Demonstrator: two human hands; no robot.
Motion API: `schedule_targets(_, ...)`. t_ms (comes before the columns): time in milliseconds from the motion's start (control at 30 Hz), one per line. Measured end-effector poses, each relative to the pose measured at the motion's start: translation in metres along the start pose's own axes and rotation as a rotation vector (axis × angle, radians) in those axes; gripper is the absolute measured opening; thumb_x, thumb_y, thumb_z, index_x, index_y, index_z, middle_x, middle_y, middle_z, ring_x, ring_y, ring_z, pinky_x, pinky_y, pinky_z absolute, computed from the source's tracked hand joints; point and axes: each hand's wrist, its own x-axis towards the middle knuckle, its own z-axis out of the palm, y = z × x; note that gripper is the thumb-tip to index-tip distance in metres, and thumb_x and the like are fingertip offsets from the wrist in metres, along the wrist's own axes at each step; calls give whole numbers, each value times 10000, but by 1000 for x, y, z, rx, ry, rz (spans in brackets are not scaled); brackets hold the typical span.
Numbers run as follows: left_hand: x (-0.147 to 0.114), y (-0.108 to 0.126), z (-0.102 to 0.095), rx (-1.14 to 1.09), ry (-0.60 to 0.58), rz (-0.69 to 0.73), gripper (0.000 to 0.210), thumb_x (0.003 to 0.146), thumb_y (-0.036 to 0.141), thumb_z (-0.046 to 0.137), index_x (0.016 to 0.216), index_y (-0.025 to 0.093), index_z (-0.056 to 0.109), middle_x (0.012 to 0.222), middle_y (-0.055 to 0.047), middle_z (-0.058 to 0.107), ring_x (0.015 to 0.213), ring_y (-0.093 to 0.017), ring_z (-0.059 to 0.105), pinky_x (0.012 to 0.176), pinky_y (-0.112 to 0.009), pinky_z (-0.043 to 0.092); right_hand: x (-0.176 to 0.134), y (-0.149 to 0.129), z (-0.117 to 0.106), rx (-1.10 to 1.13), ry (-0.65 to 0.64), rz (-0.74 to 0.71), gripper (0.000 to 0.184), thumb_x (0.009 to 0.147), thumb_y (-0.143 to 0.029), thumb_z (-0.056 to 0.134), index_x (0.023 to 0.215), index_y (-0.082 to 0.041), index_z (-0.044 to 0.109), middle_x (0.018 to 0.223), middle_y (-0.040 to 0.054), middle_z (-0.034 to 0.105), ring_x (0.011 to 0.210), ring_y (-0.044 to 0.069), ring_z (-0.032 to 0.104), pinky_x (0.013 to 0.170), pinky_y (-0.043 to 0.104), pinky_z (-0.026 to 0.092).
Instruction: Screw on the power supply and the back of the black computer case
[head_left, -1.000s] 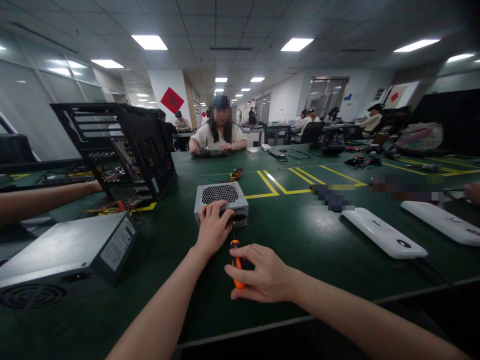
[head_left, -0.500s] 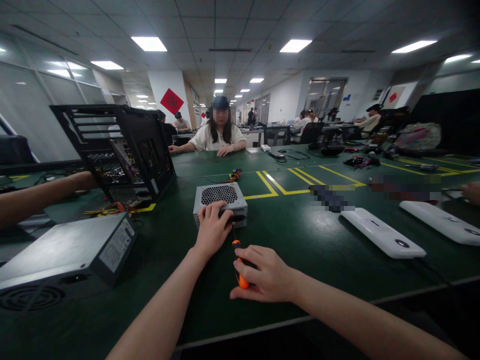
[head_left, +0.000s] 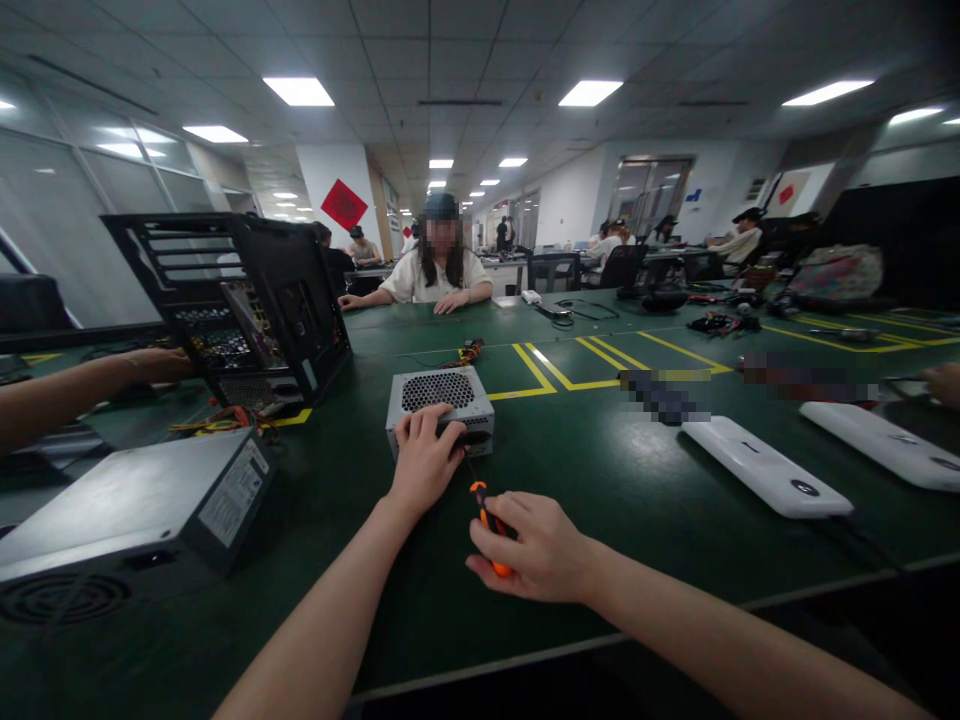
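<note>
A grey computer power supply [head_left: 442, 388] with a honeycomb vent on top sits on the green table in front of me. My left hand [head_left: 426, 458] grips its near edge, fingers over the top and thumb on the front face. In my right hand [head_left: 536, 552] is an orange-and-black screwdriver [head_left: 478, 494], closed in my fingers. Its thin shaft points up toward the front of the power supply, near my left thumb. Whether the tip touches a screw is too small to tell. A bundle of cables [head_left: 471, 352] lies behind the power supply.
A larger power supply [head_left: 135, 500] lies at the left, before an open black computer case [head_left: 262, 300]. Another person's arm [head_left: 90, 385] reaches behind that case. White devices [head_left: 765, 465] lie at the right. A person [head_left: 442, 265] sits across the table [head_left: 600, 600].
The screwdriver's handle has swung slightly to the right and my right fingers have curled further round it. My left hand and the power supply have stayed in place.
</note>
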Motion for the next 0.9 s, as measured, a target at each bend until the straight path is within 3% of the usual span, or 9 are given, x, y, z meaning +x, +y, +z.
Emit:
schedule_targets(300, 0, 0, -1, 3, -9, 6, 192, 709, 226, 566, 900, 241, 570, 1166, -76, 455, 1085, -252, 368, 873, -433, 253, 1, -2, 0, 4, -102, -3, 183, 778, -279, 432, 820, -165, 569, 783, 73, 511, 658, 152, 470, 565, 273, 381)
schedule_targets(733, 0, -1, 0, 2, -5, 7, 173, 714, 233, 563, 887, 236, 565, 1168, -73, 459, 1085, -247, 372, 877, -433, 248, 0, 1, -2, -26, -73, 63, 126, 796, -251, 447, 824, -181, 548, 842, 91, 514, 672, 144, 483, 544, 240, 378)
schedule_targets(900, 0, 0, 0, 7, -2, 6, 174, 707, 227, 568, 881, 239, 568, 1158, -76, 464, 1074, -248, 378, 876, -435, 251, -2, -1, -2, 34, -77, 45, 204, 797, -360, 461, 787, -174, 545, 899, 91, 524, 712, 148, 514, 573, 243, 415)
